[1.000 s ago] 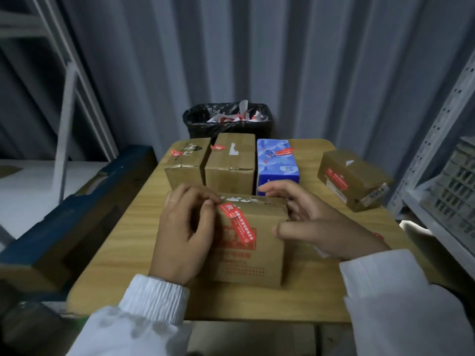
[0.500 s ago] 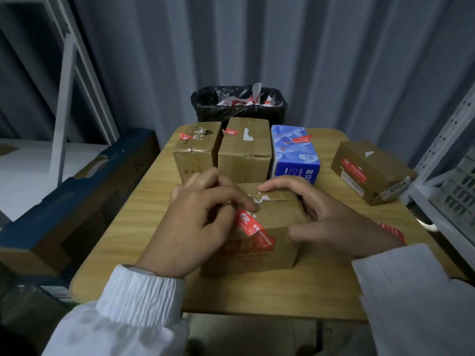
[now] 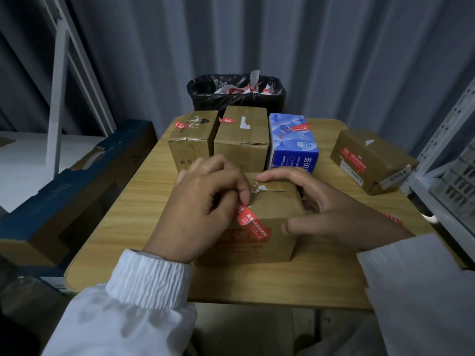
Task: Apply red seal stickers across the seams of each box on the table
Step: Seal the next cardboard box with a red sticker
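wall (image 3: 334, 60): grey corrugated | table (image 3: 133, 201): wood | shelving (image 3: 452, 129): right, perhaps metal | light: dim

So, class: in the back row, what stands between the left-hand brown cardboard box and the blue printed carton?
In the head view, a second brown cardboard box, with a small red sticker on top, stands between them.

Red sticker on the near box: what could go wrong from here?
The left hand pinches the upper end of the red sticker, which runs slanted and looks creased; it may set wrinkled or miss the top seam. Beside that seam, torn white residue could weaken the bond.
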